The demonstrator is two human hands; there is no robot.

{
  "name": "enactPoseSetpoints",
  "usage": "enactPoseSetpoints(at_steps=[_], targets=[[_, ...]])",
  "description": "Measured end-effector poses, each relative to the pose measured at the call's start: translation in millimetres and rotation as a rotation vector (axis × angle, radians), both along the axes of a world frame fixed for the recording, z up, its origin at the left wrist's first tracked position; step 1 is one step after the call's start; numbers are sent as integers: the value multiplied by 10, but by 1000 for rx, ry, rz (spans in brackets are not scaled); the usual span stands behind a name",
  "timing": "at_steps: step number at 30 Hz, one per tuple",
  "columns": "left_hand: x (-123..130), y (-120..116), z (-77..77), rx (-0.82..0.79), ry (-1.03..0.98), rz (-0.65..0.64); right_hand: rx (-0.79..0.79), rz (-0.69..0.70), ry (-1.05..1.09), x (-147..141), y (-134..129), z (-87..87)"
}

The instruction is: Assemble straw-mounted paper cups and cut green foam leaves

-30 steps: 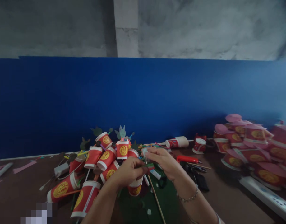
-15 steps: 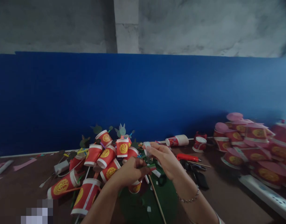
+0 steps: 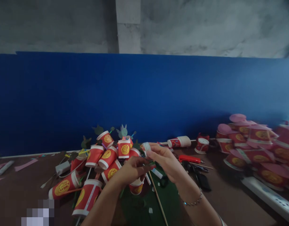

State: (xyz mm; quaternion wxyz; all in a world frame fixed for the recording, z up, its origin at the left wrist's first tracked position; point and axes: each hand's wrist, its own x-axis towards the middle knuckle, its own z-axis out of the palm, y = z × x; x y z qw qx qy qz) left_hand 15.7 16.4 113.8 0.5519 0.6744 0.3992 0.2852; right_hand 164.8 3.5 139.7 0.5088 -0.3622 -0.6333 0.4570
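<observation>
My left hand has its thumb and fingers closed on a small dark green piece with a bit of red by it. Between the thumb and fingers of my right hand is a small roll of clear tape, just above my left fingertips. The two hands nearly meet. Beneath them, a red cup and a thin wooden stick rest on a dark green sheet. Red cups with yellow emblems are heaped beside my left hand.
Right of my hands lie a red hot glue gun, a black object and a cup stack on its side. A pile of red and pink cups and a white power strip are at the far right. A blue panel stands behind.
The hands have shifted slightly left. The tape roll has turned and moved a little left in my right hand, and my left fingers have risen slightly toward it.
</observation>
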Motion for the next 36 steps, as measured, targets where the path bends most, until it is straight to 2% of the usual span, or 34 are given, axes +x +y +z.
enactPoseSetpoints(at_steps=[6,10,14,22,30,36], targets=[[4,29,4,42,49,72,42,80,-80,31,-44,38],[6,82,-43,86,-20,64,114,15,-187,33,-60,54],[-22,129,-71,107,-88,111,138,-42,-247,26,-63,63],[-79,125,22,13,-227,202,131,-138,-393,53,-37,56],[-68,87,83,51,-237,295,150,-162,-436,46,-38,40],[-70,55,136,2,-268,244,193,-129,-418,48,-19,19]])
